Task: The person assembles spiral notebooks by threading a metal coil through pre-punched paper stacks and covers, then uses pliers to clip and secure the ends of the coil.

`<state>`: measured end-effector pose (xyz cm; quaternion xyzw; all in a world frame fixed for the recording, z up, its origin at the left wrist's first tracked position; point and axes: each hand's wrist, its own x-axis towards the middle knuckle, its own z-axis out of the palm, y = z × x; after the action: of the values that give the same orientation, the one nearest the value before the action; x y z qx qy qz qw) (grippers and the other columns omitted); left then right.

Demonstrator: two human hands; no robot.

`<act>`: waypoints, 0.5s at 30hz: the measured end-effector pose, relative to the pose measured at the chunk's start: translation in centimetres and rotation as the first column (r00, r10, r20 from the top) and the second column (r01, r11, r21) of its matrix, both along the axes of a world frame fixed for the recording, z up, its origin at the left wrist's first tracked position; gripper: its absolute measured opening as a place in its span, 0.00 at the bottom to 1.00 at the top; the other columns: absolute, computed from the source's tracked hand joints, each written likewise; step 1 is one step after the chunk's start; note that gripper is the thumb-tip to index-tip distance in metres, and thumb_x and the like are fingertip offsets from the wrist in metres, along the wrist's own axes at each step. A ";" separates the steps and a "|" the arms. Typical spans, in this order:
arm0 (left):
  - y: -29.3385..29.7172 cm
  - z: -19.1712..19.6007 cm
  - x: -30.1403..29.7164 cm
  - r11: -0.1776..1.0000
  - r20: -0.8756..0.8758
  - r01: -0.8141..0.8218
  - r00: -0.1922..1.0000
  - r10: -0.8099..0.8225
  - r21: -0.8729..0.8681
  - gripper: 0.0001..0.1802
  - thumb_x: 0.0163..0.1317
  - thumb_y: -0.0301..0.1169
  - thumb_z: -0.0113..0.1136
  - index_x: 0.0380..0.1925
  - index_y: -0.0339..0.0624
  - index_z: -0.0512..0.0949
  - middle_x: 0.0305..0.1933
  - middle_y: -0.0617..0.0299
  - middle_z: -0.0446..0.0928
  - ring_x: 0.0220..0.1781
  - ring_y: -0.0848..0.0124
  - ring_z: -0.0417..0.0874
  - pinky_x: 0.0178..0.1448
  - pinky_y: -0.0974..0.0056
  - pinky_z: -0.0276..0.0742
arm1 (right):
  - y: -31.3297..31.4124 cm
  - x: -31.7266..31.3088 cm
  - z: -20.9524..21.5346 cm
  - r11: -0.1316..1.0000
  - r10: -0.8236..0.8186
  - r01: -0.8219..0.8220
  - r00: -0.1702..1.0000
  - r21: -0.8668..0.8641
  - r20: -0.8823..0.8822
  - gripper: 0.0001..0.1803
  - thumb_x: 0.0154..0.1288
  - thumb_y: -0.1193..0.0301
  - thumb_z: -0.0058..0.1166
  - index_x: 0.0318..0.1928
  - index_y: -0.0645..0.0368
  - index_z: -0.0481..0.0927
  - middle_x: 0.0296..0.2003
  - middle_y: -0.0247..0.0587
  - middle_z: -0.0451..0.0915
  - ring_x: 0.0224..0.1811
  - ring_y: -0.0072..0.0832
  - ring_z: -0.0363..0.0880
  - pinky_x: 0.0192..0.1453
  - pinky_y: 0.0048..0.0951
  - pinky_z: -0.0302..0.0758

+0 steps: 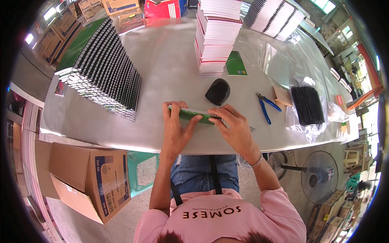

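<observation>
A thin green notebook (187, 115) stands on its edge near the table's front, with its white page edges upward. My left hand (176, 124) grips its left end, thumb in front and fingers behind. At the right end, my right hand (232, 124) closes its thumb and fingers on the notebook's top edge, where dark wire binding shows. A short piece of wire coil (252, 129) pokes out beside my right hand; whether it joins the notebook is hidden. Just beyond the hands sits a black, rounded object (218, 92) of a kind I cannot make out.
Wire-bound green notebooks (109, 69) form a tall stack at left. A stack of unbound booklets (219, 36) stands far centre, a green cover (236, 64) beside it. Blue-handled cutters (266, 107) and black wire coils (306, 106) lie right. An open carton (91, 178) sits below left.
</observation>
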<state>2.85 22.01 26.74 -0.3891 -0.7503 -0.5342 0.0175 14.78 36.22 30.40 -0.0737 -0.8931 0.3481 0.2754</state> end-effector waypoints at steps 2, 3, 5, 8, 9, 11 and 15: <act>0.1 -0.2 0.0 1.000 0.007 0.000 1.000 0.000 0.021 0.25 0.56 0.30 0.72 0.46 0.35 0.67 0.47 0.51 0.67 0.51 0.55 0.68 0.56 0.54 0.67 | 0.1 0.1 0.0 1.000 0.005 -0.005 1.000 -0.027 0.003 0.12 0.61 0.77 0.62 0.46 0.60 0.80 0.38 0.45 0.79 0.38 0.43 0.80 0.42 0.37 0.77; 0.2 -0.2 0.1 0.999 0.012 -0.009 1.000 0.008 0.048 0.26 0.56 0.30 0.72 0.47 0.35 0.66 0.47 0.51 0.66 0.50 0.57 0.68 0.57 0.56 0.67 | 0.1 0.1 0.0 1.000 0.007 -0.007 1.000 -0.029 -0.002 0.12 0.61 0.77 0.62 0.46 0.60 0.81 0.37 0.45 0.80 0.38 0.43 0.80 0.41 0.37 0.78; 0.2 -0.4 0.1 0.997 0.021 -0.009 1.000 0.008 0.072 0.27 0.56 0.30 0.72 0.48 0.36 0.65 0.48 0.52 0.65 0.51 0.59 0.68 0.58 0.58 0.67 | 0.2 0.2 0.0 0.998 0.025 -0.024 0.999 -0.051 0.023 0.12 0.61 0.76 0.62 0.47 0.60 0.80 0.39 0.45 0.80 0.38 0.42 0.81 0.42 0.36 0.78; -0.3 -1.2 -0.4 0.998 0.031 0.018 0.999 -0.020 0.064 0.30 0.55 0.30 0.73 0.50 0.37 0.64 0.48 0.52 0.64 0.52 0.59 0.69 0.59 0.59 0.67 | 1.3 0.4 0.1 0.968 0.146 -0.114 0.980 -0.223 0.132 0.16 0.62 0.71 0.64 0.50 0.59 0.79 0.45 0.46 0.79 0.44 0.40 0.80 0.47 0.36 0.77; -0.5 -1.3 -0.7 0.998 0.032 0.028 0.999 -0.030 0.060 0.30 0.54 0.30 0.74 0.50 0.36 0.65 0.47 0.52 0.64 0.51 0.58 0.69 0.58 0.58 0.67 | 2.7 0.3 0.1 0.922 0.237 -0.166 0.956 -0.350 0.171 0.18 0.62 0.69 0.65 0.51 0.59 0.78 0.47 0.47 0.78 0.47 0.40 0.79 0.51 0.36 0.76; -0.8 -1.2 -1.2 0.996 0.086 0.073 0.993 -0.077 0.056 0.30 0.53 0.30 0.74 0.50 0.36 0.65 0.46 0.52 0.64 0.50 0.57 0.69 0.57 0.58 0.68 | 5.3 -0.7 -0.1 0.947 0.219 -0.168 0.960 -0.273 0.172 0.22 0.61 0.65 0.66 0.53 0.59 0.76 0.52 0.47 0.76 0.54 0.40 0.76 0.58 0.36 0.73; -0.9 -0.5 -2.0 0.984 0.208 0.158 0.963 -0.172 0.083 0.35 0.48 0.30 0.78 0.51 0.39 0.65 0.47 0.55 0.64 0.52 0.61 0.69 0.59 0.60 0.67 | 9.3 -2.7 -3.2 0.985 0.049 -0.078 0.981 0.152 0.188 0.31 0.58 0.59 0.69 0.56 0.60 0.73 0.56 0.48 0.73 0.66 0.40 0.67 0.70 0.38 0.63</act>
<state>0.85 21.11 26.26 -0.3899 -0.6948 -0.5968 -0.0953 12.04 45.54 27.16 -0.0547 -0.9414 0.2762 0.1857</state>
